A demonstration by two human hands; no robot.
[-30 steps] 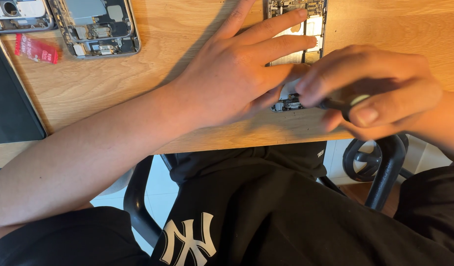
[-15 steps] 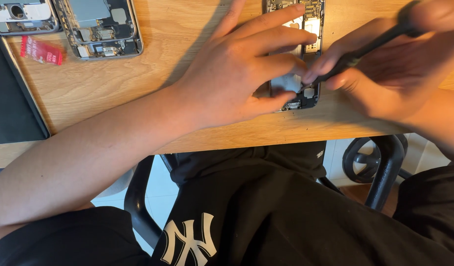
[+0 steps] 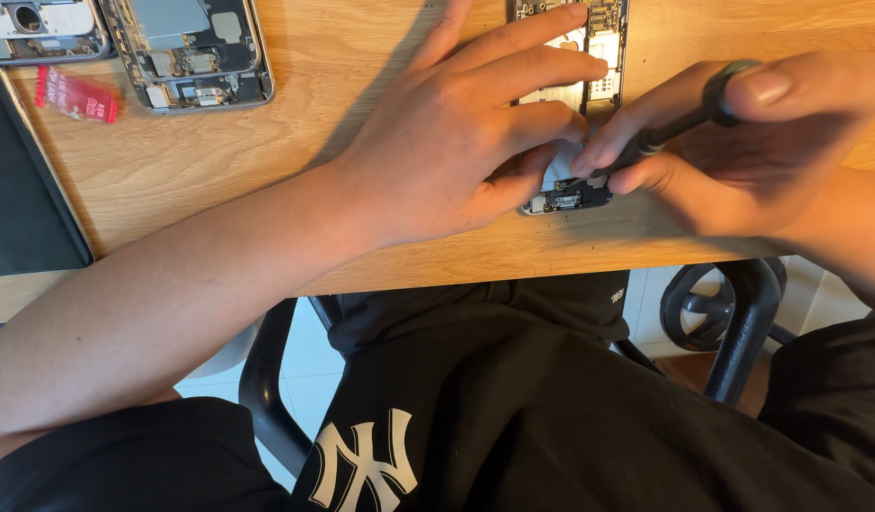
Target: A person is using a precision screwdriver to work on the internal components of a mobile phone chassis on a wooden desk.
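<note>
Nearest the camera, the person's lap in black clothing and a black chair (image 3: 741, 322) are filling the lower view, below the near edge of the wooden table (image 3: 267, 180). Just beyond that edge, an opened phone (image 3: 575, 194) is lying flat with its insides showing, and both hands are working on its near end. The left hand (image 3: 466, 133) is lying spread over the phone, fingers stretched out and pressing down to steady it, the thumb touching the phone's near end; it is gripping nothing. The right hand (image 3: 741, 142) is curled closed around a dark screwdriver (image 3: 684, 118), pinching the shaft near the tip while a fingertip is resting on the cap, and the tip is meeting the phone's near end. This looks like a small fastener being worked there; the next move probably calls for steady downward pressure and a straight tool. Well left of the phone, a black tablet (image 3: 25, 190) is lying, and farther back left a red tag (image 3: 75, 95) and two other opened phone shells (image 3: 186, 47) are sitting.
</note>
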